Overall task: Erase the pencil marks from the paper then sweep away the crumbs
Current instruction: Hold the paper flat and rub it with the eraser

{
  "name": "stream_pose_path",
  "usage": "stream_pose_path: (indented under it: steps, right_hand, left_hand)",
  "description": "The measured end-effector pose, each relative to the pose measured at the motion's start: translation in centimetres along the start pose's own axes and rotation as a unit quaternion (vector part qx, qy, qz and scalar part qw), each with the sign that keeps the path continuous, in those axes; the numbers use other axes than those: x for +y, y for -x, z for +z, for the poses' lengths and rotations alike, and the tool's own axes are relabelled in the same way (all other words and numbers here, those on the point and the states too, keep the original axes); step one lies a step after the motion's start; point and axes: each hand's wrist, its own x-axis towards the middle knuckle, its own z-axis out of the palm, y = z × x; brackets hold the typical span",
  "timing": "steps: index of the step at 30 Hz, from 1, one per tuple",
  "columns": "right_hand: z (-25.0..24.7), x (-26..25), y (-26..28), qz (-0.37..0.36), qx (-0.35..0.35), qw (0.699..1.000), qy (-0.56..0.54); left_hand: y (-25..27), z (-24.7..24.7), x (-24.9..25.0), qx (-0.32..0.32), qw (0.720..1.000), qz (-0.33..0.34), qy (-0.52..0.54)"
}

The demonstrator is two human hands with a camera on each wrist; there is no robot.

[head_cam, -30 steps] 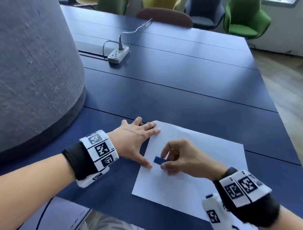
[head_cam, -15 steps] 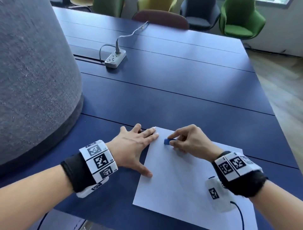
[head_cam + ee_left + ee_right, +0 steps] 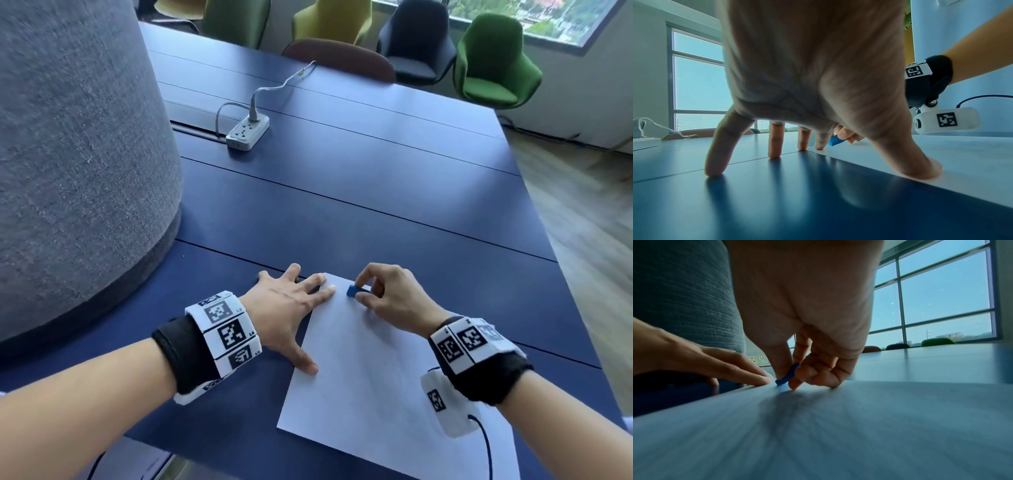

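A white sheet of paper (image 3: 370, 370) lies on the dark blue table (image 3: 342, 205). My right hand (image 3: 387, 294) pinches a small blue eraser (image 3: 354, 290) between thumb and fingers and presses it onto the sheet's far left corner; the eraser (image 3: 786, 377) bends against the paper (image 3: 838, 426). My left hand (image 3: 291, 308) lies spread flat, its forefinger and thumb pressing the sheet's left edge, the other fingers on the table. In the left wrist view the eraser (image 3: 835, 140) shows just beyond my fingertips (image 3: 819, 146). Pencil marks and crumbs are too faint to make out.
A big grey fabric-covered column (image 3: 78, 154) stands on the table to the left. A white power strip (image 3: 247, 132) with its cable lies at the back. Chairs (image 3: 493, 65) line the far side. The table's right edge (image 3: 565, 260) drops to a wooden floor.
My right hand has carried the eraser from the middle of the sheet up to its far left corner. The left hand has stayed pressing on the sheet's left edge.
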Motion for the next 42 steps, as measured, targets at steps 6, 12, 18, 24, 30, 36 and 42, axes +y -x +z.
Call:
stream_pose_path:
  steps: [6,12,18,24,30,36,42]
  right_hand:
    - [0.2,-0.2,0.3,0.001,-0.058,0.998,0.003]
    - [0.9,-1.1,1.4,-0.009,-0.098,0.995,-0.007]
    - [0.1,-1.1,-0.1,0.01,-0.041,0.999,0.01]
    - [0.4,-1.6,0.6,-0.03,-0.115,0.993,0.01]
    - [1.3,-2.4,1.0,-0.054,-0.138,0.989,-0.001]
    - [1.3,-2.6,0.7,-0.058,-0.101,0.993,-0.011]
    - [1.7,-3.4,2.3,-0.091,-0.206,0.974,0.004]
  left_hand:
    - [-0.2,-0.2,0.0,-0.008,1.0,0.003,0.003]
    - [0.0,-0.1,0.0,-0.005,1.0,0.001,-0.006]
    - [0.1,-0.1,0.0,0.005,1.0,-0.006,-0.006]
    - [0.1,0.0,0.0,0.006,1.0,-0.005,-0.005]
    - [0.1,0.0,-0.1,0.003,1.0,-0.003,-0.01]
    - [0.2,-0.1,-0.1,-0.004,1.0,0.0,-0.022]
    - [0.2,0.1,-0.1,-0.005,1.0,0.002,-0.018]
